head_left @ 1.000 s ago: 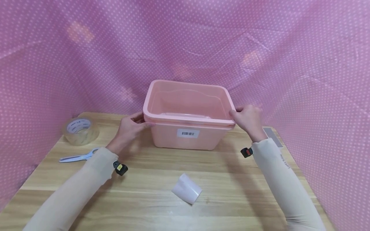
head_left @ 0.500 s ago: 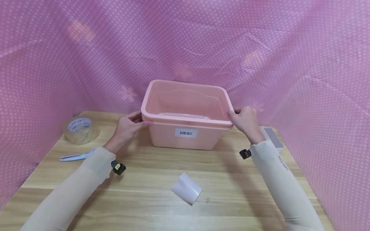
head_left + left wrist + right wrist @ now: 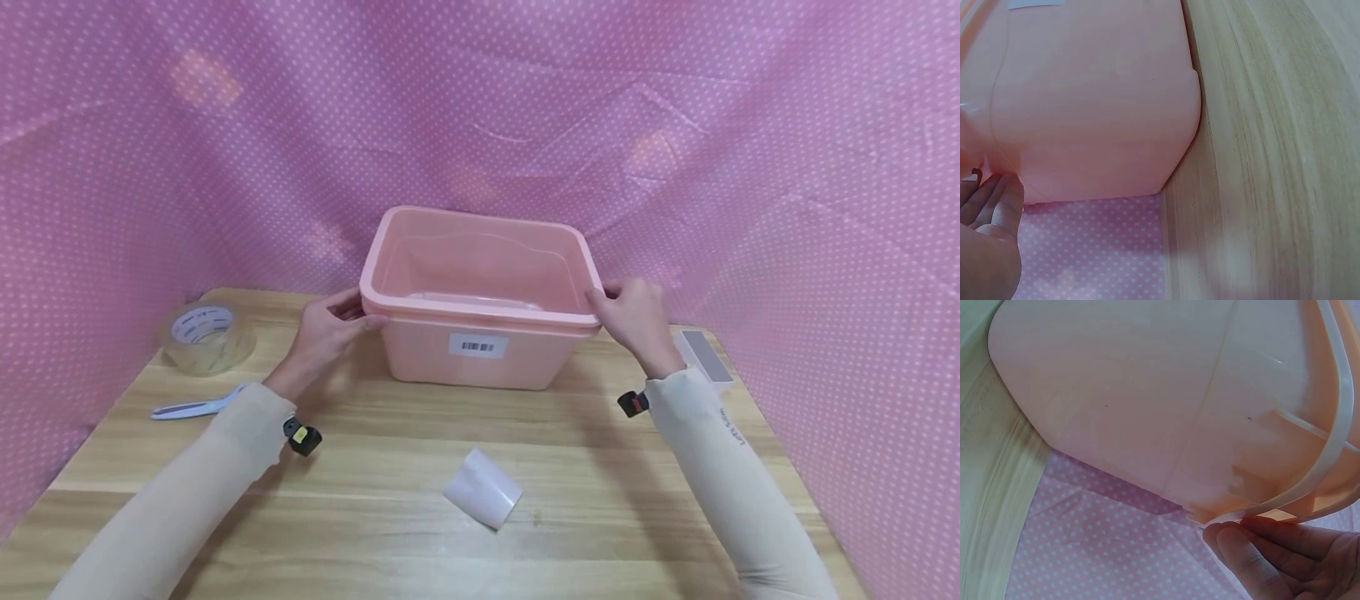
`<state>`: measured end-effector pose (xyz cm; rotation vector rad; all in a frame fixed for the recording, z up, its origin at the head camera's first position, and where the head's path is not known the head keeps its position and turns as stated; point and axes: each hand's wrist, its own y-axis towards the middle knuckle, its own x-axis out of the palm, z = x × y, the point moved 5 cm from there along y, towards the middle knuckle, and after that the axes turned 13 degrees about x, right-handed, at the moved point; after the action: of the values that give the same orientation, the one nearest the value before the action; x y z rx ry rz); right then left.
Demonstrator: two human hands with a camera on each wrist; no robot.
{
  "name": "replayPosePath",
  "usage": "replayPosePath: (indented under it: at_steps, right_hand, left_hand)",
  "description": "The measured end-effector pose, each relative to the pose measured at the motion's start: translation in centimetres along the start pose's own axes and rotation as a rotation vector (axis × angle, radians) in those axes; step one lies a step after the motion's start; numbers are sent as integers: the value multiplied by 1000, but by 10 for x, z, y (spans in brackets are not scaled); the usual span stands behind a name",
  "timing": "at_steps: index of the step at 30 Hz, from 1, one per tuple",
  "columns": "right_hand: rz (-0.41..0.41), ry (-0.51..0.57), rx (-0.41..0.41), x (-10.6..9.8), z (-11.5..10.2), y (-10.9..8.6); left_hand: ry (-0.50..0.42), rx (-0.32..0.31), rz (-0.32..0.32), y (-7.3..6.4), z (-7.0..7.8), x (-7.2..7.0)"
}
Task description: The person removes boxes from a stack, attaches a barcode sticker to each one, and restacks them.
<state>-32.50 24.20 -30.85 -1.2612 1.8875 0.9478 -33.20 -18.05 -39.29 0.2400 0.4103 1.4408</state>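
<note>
A pink plastic storage bin [image 3: 477, 367] stands on the wooden table, its open top facing up and tilted toward me. A white barcode label [image 3: 478, 346] is stuck on its front wall. My left hand [image 3: 322, 333] holds the left end just under the rim, thumb at the front corner. In the left wrist view those fingers [image 3: 1005, 200] reach up against the bin's end. At the right end, my right hand [image 3: 637, 321] pinches the rim, thumb on the near side; the right wrist view shows thumb and fingers [image 3: 1285, 544] at the rim's edge.
A roll of clear tape [image 3: 210, 354] and light blue scissors [image 3: 191, 409], partly behind my left sleeve, lie at the left. A curled white paper piece [image 3: 483, 489] lies in front. A white box with a grey panel [image 3: 705, 358] sits right. Pink dotted cloth [image 3: 480, 108] surrounds the table.
The bin and both hands have shifted slightly to the left. Both hands keep their hold on its ends.
</note>
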Motion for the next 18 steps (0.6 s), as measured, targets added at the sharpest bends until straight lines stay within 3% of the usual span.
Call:
replayPosePath:
  at_steps: [13,18]
  right_hand:
    - [-7,43,13,3,5,-3]
    - [40,37,-21,1,6,-4]
  left_hand:
    - [-6,-4,-17,-4,-1,-2]
    - [-8,36,-22,-5,1,-6]
